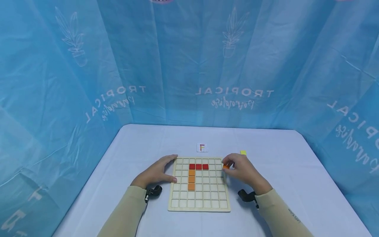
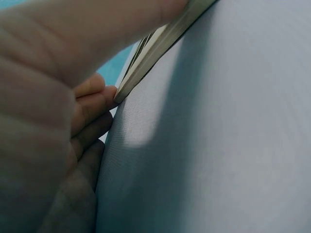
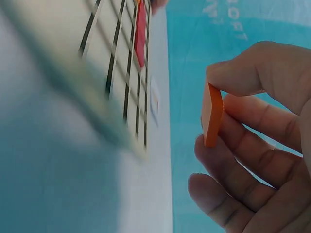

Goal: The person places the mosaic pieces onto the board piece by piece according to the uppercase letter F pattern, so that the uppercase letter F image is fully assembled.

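A pale wooden grid board (image 1: 199,209) lies flat on the table. Three red square tiles (image 1: 198,167) form a row in its upper part, and three orange tiles (image 1: 191,179) run down in a column below the leftmost red one. My left hand (image 1: 157,171) rests along the board's left side, thumb on the edge and fingertips at the far corner. Just off the right edge, my right hand (image 1: 242,168) pinches an orange square tile (image 3: 213,116) between thumb and fingers. That tile is raised and tilted on edge in the right wrist view, its paler face toward the board.
A small card with a printed grid pattern (image 1: 202,147) lies beyond the board. Behind the right hand is a yellow piece (image 1: 243,152), partly hidden. White cloth (image 1: 148,138) covers the table, and blue printed curtains (image 1: 183,65) hang around it.
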Tool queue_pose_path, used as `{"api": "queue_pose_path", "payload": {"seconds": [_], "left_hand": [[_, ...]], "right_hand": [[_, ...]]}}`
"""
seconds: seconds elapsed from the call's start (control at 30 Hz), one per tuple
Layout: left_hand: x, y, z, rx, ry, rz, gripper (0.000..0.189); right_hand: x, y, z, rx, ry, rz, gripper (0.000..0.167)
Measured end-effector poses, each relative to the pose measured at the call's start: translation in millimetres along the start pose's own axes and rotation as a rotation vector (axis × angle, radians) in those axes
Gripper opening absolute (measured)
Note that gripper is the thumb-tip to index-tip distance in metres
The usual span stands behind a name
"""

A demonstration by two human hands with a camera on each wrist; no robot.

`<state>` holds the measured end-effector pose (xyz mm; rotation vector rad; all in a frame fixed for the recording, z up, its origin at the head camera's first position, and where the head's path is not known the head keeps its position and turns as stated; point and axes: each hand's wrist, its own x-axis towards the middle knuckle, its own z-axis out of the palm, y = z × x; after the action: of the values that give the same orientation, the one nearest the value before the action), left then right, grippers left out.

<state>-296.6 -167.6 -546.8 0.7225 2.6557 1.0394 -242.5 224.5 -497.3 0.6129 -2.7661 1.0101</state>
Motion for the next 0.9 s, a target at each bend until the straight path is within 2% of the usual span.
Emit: {"api": "queue_pose_path", "payload": {"seconds": [0.23, 0.53, 0.9], "left_hand": [[0.2, -2.0, 0.9, 0.0, 0.001, -0.006, 0.118], [0.6, -1.6, -0.2, 0.011, 0.002, -0.008, 0.118], [2.1, -0.8, -0.6, 0.013, -0.009, -0.018, 0.116]], "right_hand": [[11.7, -22.7, 16.2, 0.003, -0.074, -0.05, 0.021], [20.1, -45.0, 38.3, 0.015, -0.147, -0.177, 0.021], [24.9, -67.4, 64.7, 0.033, -0.261, -0.244, 0.019]]}}
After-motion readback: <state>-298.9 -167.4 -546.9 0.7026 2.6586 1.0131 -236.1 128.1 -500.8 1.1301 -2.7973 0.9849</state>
